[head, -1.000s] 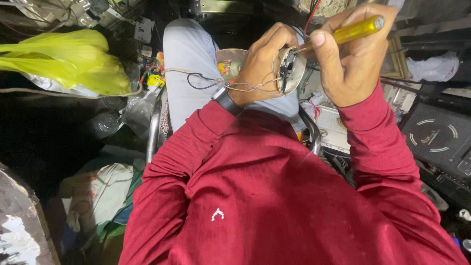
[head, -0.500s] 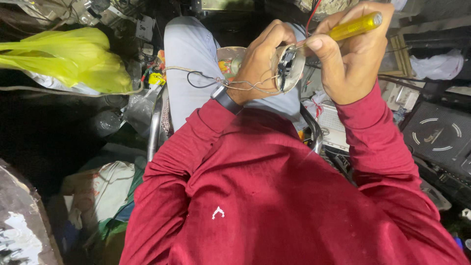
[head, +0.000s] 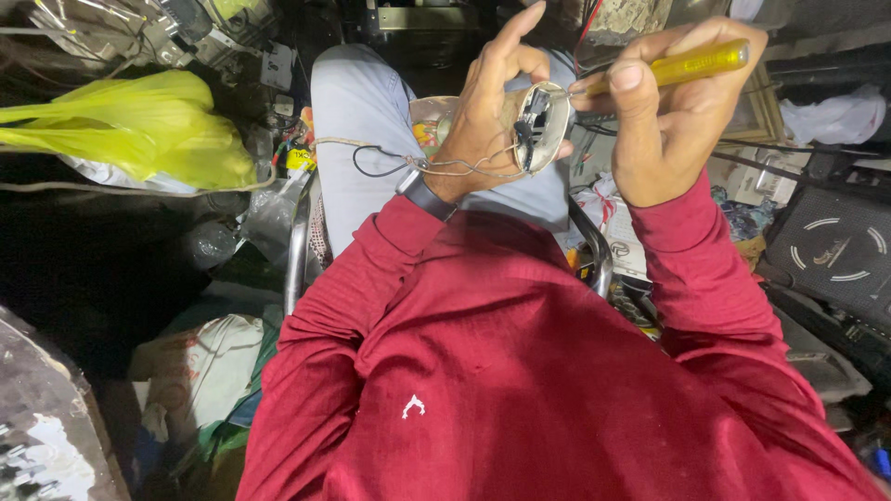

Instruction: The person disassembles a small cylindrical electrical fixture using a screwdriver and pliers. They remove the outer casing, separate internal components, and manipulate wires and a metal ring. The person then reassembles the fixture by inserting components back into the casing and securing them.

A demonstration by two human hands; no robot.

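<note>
two hands meet high in the scene, above the person's lap. the left hand (head: pixel 487 116) curls around a small round metal part (head: pixel 543 125), thumb and lower fingers holding its rim while the index finger sticks up free; the part's open face, with dark pieces inside, turns toward the right. thin wires (head: pixel 436 165) trail from the part to the left, across the wrist, where a dark watch band (head: pixel 425 197) sits. the right hand (head: pixel 664 121) is closed around a screwdriver with a yellow see-through handle (head: pixel 691 63), thumb pressed along the grip; the shaft runs left and its tip is at the edge of the round part. both arms wear dark red sleeves (head: pixel 705 269), and light grey trousers (head: pixel 357 121) show beneath the hands. far left lies a crumpled yellow plastic bag (head: pixel 130 125). on the right, a black speaker box (head: pixel 831 250) with pale curved marks sits among cluttered parts. a chrome chair frame (head: pixel 299 246) shows beside the left elbow.
</note>
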